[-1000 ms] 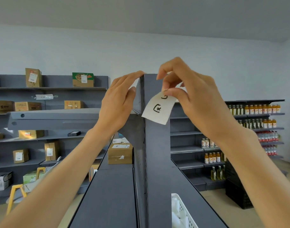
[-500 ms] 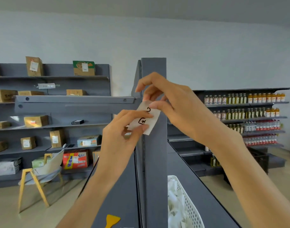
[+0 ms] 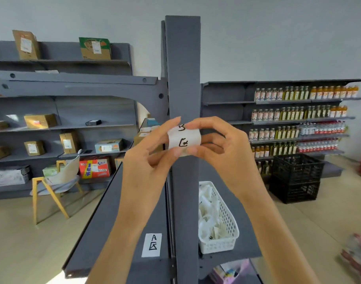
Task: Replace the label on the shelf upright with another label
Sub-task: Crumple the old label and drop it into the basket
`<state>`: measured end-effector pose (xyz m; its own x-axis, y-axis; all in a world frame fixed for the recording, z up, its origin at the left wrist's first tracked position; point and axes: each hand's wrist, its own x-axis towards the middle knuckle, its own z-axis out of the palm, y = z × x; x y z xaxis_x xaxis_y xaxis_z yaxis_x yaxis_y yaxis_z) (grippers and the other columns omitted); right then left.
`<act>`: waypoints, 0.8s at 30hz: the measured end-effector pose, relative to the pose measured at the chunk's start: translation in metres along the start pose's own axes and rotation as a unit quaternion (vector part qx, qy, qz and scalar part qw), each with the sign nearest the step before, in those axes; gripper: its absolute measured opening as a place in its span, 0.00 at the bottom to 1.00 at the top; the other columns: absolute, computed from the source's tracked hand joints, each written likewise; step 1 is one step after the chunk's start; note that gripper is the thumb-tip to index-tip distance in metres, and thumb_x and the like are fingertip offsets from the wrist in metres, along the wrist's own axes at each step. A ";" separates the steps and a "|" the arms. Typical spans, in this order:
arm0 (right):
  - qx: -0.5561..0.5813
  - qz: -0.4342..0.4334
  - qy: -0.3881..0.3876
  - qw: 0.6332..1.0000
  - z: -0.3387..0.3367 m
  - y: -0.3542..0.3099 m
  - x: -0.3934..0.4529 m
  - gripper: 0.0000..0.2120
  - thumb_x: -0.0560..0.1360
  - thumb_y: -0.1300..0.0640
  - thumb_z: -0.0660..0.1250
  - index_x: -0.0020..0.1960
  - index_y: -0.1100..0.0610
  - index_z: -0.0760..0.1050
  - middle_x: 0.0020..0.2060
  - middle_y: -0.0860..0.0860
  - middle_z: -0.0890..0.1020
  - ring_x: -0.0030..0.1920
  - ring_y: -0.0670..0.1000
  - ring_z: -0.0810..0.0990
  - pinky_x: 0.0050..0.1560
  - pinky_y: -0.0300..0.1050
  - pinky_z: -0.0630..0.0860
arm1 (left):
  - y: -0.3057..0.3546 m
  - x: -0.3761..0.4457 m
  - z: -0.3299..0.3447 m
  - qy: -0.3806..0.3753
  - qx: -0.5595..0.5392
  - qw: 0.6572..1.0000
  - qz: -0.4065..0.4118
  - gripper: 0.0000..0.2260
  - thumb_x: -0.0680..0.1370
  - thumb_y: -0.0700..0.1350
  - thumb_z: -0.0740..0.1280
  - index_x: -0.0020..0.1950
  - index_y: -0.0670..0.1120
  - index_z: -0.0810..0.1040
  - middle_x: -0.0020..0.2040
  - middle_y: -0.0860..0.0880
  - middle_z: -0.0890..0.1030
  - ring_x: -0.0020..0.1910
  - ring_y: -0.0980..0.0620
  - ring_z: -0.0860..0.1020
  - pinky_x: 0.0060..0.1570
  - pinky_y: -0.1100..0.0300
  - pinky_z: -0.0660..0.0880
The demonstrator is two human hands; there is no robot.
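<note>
Your fingertips [image 3: 176, 153] cover the curled label's [image 3: 183, 138] lower edge, and the blurred red items [image 3: 356, 255] at right cannot be identified.

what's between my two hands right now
In the head view, a curled white label with black handwritten marks is pinched between the left hand and right hand, in front of the grey shelf upright.
</note>
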<state>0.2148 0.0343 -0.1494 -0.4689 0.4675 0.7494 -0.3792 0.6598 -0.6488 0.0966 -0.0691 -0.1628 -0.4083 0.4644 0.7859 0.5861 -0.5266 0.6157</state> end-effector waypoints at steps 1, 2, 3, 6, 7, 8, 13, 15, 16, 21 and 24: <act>-0.016 -0.002 0.017 1.000 0.001 0.003 -0.007 0.15 0.71 0.70 0.75 0.54 0.57 0.82 0.50 0.47 0.84 0.45 0.47 0.86 0.50 0.41 0.82 | -0.001 -0.006 0.001 0.002 0.011 1.000 -0.003 0.20 0.75 0.37 0.70 0.65 0.51 0.77 0.52 0.52 0.85 0.50 0.58 0.83 0.47 0.68 0.78; -0.039 -0.009 0.035 0.999 0.002 0.007 -0.013 0.13 0.71 0.70 0.75 0.52 0.57 0.83 0.51 0.49 0.84 0.46 0.47 0.86 0.49 0.39 0.82 | -0.001 -0.011 0.002 0.010 0.024 1.000 -0.009 0.19 0.75 0.38 0.71 0.65 0.51 0.78 0.49 0.52 0.86 0.49 0.59 0.84 0.46 0.68 0.78; -0.067 -0.020 0.051 0.996 0.003 0.010 -0.019 0.11 0.71 0.68 0.75 0.50 0.57 0.84 0.51 0.50 0.83 0.46 0.45 0.86 0.49 0.36 0.81 | -0.002 -0.016 0.004 0.024 0.042 0.999 -0.013 0.17 0.74 0.40 0.72 0.63 0.50 0.79 0.47 0.54 0.86 0.47 0.60 0.84 0.45 0.68 0.78; -0.125 -0.032 0.079 0.989 0.003 0.017 -0.032 0.05 0.72 0.64 0.76 0.45 0.56 0.86 0.50 0.50 0.80 0.46 0.42 0.82 0.48 0.31 0.78 | -0.007 -0.028 0.008 0.058 0.105 0.993 0.006 0.08 0.74 0.42 0.73 0.52 0.48 0.82 0.43 0.57 0.85 0.43 0.61 0.84 0.44 0.66 0.80; -0.135 -0.028 0.078 0.987 0.002 0.018 -0.036 0.04 0.72 0.63 0.76 0.45 0.55 0.85 0.50 0.50 0.80 0.47 0.43 0.82 0.47 0.32 0.78 | -0.009 -0.032 0.010 0.061 0.120 0.991 0.013 0.05 0.74 0.42 0.72 0.50 0.48 0.83 0.42 0.56 0.84 0.41 0.60 0.84 0.43 0.64 0.80; -0.150 -0.019 0.074 0.986 0.000 0.020 -0.039 0.05 0.72 0.62 0.76 0.45 0.54 0.85 0.49 0.49 0.80 0.49 0.44 0.81 0.48 0.34 0.78 | -0.011 -0.035 0.011 0.059 0.141 0.988 0.019 0.04 0.74 0.43 0.72 0.48 0.48 0.82 0.42 0.55 0.84 0.41 0.60 0.83 0.42 0.64 0.80; -0.181 0.040 0.044 0.982 -0.010 0.029 -0.054 0.03 0.75 0.62 0.73 0.46 0.54 0.83 0.41 0.45 0.84 0.44 0.44 0.82 0.49 0.42 0.80 | -0.027 -0.051 0.023 0.016 0.220 0.975 0.016 0.08 0.75 0.48 0.70 0.41 0.45 0.81 0.44 0.51 0.75 0.42 0.63 0.76 0.37 0.67 0.73; -0.155 0.053 0.053 0.985 -0.012 0.033 -0.060 0.03 0.75 0.64 0.73 0.47 0.58 0.82 0.39 0.48 0.86 0.40 0.45 0.84 0.46 0.36 0.80 | -0.035 -0.058 0.029 -0.020 0.217 0.976 -0.017 0.11 0.78 0.48 0.67 0.40 0.43 0.78 0.40 0.49 0.77 0.40 0.55 0.76 0.38 0.65 0.73; -0.149 0.055 0.062 0.985 -0.013 0.036 -0.064 0.03 0.74 0.64 0.74 0.47 0.59 0.82 0.38 0.49 0.86 0.39 0.45 0.84 0.45 0.35 0.81 | -0.037 -0.062 0.034 -0.042 0.202 0.978 -0.042 0.13 0.79 0.49 0.65 0.40 0.43 0.78 0.39 0.47 0.79 0.39 0.52 0.77 0.37 0.65 0.73; -0.151 0.073 0.085 0.982 -0.022 0.054 -0.082 0.04 0.72 0.63 0.76 0.45 0.58 0.82 0.36 0.49 0.86 0.37 0.46 0.85 0.43 0.39 0.82 | -0.043 -0.078 0.055 -0.049 -0.009 0.978 -0.203 0.18 0.83 0.51 0.54 0.47 0.48 0.83 0.42 0.49 0.86 0.43 0.54 0.85 0.45 0.63 0.80; -0.134 0.093 0.081 0.983 -0.029 0.063 -0.091 0.03 0.73 0.64 0.76 0.45 0.57 0.83 0.37 0.47 0.87 0.38 0.44 0.86 0.43 0.35 0.82 | -0.050 -0.083 0.066 -0.068 -0.036 0.972 -0.222 0.16 0.83 0.50 0.56 0.49 0.46 0.82 0.43 0.46 0.86 0.46 0.52 0.84 0.46 0.62 0.80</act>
<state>0.2567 0.0510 -0.2547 -0.3686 0.6675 0.6469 -0.0652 0.6757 -0.7343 0.1476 -0.0344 -0.2630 -0.5111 0.7442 0.4301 0.3204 -0.2994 0.8987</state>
